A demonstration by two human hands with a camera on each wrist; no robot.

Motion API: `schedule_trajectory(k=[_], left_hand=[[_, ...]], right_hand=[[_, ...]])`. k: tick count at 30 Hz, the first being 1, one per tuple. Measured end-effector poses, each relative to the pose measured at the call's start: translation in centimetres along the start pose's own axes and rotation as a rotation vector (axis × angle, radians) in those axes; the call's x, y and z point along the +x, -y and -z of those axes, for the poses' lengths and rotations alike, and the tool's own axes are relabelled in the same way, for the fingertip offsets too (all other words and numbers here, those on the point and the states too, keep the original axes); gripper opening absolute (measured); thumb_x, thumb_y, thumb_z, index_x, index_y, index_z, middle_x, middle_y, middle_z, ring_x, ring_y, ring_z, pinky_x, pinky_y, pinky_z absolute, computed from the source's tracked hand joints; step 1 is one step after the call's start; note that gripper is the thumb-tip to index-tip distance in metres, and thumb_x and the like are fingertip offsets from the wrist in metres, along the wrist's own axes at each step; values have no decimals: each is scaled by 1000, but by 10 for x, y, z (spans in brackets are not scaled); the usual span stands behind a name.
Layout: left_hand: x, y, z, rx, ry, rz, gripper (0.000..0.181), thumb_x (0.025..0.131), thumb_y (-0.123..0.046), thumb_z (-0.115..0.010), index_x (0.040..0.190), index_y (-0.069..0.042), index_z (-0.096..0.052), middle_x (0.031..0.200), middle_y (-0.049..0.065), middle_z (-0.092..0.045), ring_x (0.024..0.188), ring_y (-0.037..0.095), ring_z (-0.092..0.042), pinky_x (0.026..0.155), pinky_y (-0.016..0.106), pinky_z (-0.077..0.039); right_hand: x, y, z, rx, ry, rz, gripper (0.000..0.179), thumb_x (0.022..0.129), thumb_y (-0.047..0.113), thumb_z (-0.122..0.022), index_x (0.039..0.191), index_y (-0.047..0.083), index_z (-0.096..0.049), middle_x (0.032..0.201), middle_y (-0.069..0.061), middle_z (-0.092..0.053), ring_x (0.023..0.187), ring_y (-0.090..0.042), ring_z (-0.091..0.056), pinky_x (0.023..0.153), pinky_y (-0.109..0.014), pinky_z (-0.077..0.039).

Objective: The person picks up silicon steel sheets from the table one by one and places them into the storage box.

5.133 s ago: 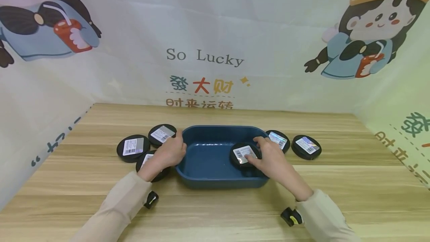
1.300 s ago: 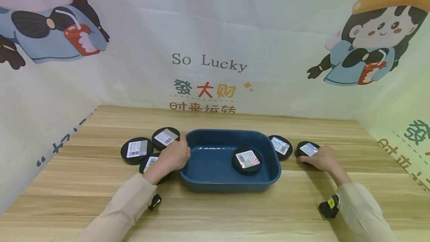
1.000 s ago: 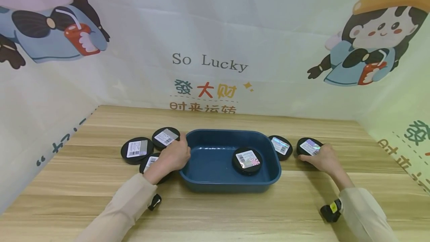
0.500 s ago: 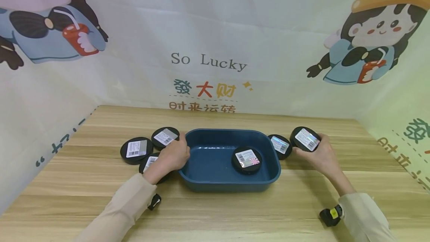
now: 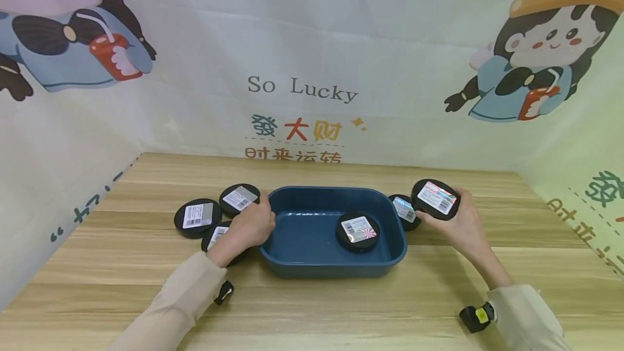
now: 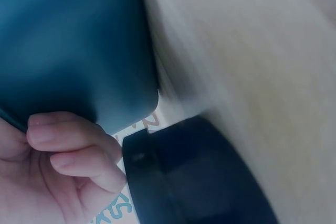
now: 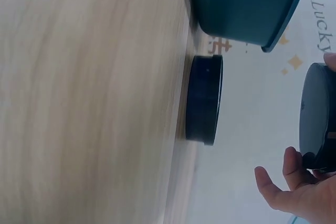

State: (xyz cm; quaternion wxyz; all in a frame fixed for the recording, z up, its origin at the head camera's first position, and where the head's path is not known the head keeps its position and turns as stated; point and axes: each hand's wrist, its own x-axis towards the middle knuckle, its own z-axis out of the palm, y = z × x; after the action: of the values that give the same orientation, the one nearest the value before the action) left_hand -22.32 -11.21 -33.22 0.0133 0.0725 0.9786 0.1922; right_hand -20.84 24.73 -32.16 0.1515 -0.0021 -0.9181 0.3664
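My left hand grips the left rim of a dark blue plastic basin; in the left wrist view its fingers curl at the basin's edge. My right hand holds a flat round black container with a silver-white label, lifted off the table and tilted, right of the basin. The right wrist view shows the underside of this held container and some fingers extended away from it. Another labelled black container lies flat inside the basin, on its right side.
One black container lies against the basin's right outer side, partly behind the held one. Left of the basin are three more: a far one, a left one and a near one partly under my left forearm. Printed cloth walls the table.
My right hand, earlier on the container in the basin, let that go, took another from the table at the right and raised it up and leftward. My left hand stays on the rim.
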Motion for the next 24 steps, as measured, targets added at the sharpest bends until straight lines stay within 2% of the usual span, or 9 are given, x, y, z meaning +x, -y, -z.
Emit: schedule_trajectory(k=[24], left_hand=[[0, -1, 1, -5, 3, 5, 43, 90, -11, -38, 124, 14, -29, 85, 28, -57, 66, 28, -55, 58, 42, -45]], right_hand=[[-12, 32, -11, 68, 76, 47, 88, 69, 32, -75, 133, -1, -25, 125, -27, -39, 112, -38, -39, 91, -52, -32]])
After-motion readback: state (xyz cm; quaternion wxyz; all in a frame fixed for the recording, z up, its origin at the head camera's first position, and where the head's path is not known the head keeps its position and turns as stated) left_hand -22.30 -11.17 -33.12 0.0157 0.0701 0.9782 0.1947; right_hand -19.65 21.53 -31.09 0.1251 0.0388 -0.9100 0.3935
